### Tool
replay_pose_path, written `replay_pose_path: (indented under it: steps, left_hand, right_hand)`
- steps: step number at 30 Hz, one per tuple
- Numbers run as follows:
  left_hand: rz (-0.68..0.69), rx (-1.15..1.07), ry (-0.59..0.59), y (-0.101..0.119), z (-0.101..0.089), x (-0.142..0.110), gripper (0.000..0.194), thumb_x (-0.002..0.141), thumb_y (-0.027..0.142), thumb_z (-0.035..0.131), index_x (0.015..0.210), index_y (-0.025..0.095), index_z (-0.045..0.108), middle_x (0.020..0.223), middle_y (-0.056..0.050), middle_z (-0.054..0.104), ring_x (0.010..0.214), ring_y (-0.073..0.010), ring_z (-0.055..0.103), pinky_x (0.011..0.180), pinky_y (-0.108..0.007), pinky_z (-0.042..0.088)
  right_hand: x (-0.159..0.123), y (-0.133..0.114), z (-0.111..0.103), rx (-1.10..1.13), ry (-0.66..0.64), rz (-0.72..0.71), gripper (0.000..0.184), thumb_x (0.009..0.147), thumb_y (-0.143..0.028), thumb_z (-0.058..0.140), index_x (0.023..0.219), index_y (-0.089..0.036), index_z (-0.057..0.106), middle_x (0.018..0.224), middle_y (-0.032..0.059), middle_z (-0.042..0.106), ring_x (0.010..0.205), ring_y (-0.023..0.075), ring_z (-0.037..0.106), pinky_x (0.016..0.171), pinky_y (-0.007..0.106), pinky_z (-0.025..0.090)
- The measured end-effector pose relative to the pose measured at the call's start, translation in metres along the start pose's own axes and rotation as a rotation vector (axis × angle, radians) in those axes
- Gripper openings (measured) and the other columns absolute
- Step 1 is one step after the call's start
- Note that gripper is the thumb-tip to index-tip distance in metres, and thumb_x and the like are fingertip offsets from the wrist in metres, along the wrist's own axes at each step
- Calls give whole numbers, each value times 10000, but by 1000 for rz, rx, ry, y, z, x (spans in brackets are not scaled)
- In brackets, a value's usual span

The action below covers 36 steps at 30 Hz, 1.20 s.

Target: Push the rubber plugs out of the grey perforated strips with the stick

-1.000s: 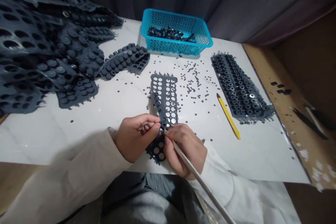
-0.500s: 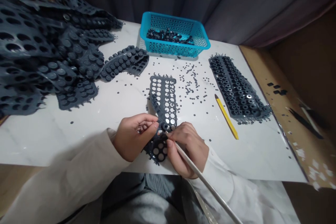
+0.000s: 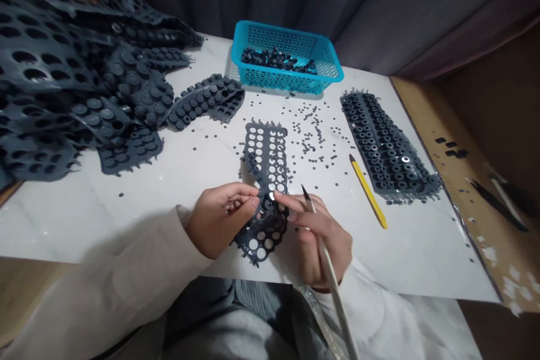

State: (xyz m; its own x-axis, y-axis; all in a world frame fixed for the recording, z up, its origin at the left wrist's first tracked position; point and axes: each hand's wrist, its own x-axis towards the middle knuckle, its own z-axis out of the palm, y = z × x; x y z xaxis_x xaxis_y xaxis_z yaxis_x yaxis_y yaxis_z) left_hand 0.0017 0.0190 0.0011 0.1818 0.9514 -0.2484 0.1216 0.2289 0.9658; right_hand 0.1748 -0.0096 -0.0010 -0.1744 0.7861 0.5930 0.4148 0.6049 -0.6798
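My left hand (image 3: 225,216) is closed, thumb and fingertips pinching a folded part of a dark grey rubber sheet (image 3: 266,154) with rows of round holes. The sheet lies flat at its far end, and its near end curls under my hands. My right hand (image 3: 323,230) holds a long, thin, white-handled tool (image 3: 331,275), whose dark pointed tip sticks up and away from the sheet. The right index finger reaches to the sheet beside my left fingertips; whether it touches is hard to see.
A blue basket (image 3: 287,81) of small black parts stands at the back. Dark rubber sheets (image 3: 50,73) are heaped on the left. A studded rubber sheet (image 3: 386,143) and a yellow pen-like tool (image 3: 368,194) lie right. Tiny dark discs (image 3: 312,135) are scattered on the white tabletop (image 3: 160,202).
My right hand has drawn back to the right, and the tool's tip has swung from the sheet to point upward. The right index finger has extended. My left hand keeps its pinch.
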Motion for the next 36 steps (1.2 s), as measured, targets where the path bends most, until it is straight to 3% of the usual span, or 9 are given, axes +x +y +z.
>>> replay_pose_path:
  steps: [4,7,13,24,36]
  left_hand:
    - [-7,-18,-73,1,-2,0,252,738,330,603,890,132,633,665,-19,610,563,-93,529,508,-194,434]
    - [48,22,-107,2,-2,-1,234,710,310,627,875,143,630,643,1,563,547,-84,486,502,-195,419]
    - [246,237,-66,2,-3,-1,121,754,258,584,728,153,636,602,3,550,549,-88,458,511,-202,394]
    - [398,411,-54,4,-4,-1,87,781,189,537,706,154,563,598,33,490,545,-70,430,527,-191,353]
    - [416,430,-78,4,-4,1,87,786,199,511,714,164,546,660,4,539,599,-103,467,578,-221,385]
  right_hand:
    - [4,-2,10,4,35,109,318,713,-43,646,795,-227,401,1018,78,685,943,205,635,818,403,507]
    - [5,-4,12,17,63,156,352,700,-20,652,769,-227,377,944,55,700,873,183,657,808,374,508]
    - [6,-7,10,79,101,283,361,705,-55,670,759,-228,357,942,48,705,794,154,679,695,271,536]
    - [7,-7,11,84,82,322,331,736,-70,641,757,-232,354,950,29,708,808,143,681,726,262,533]
    - [8,-7,11,76,75,323,296,756,-79,617,759,-231,363,928,33,707,804,142,677,726,269,542]
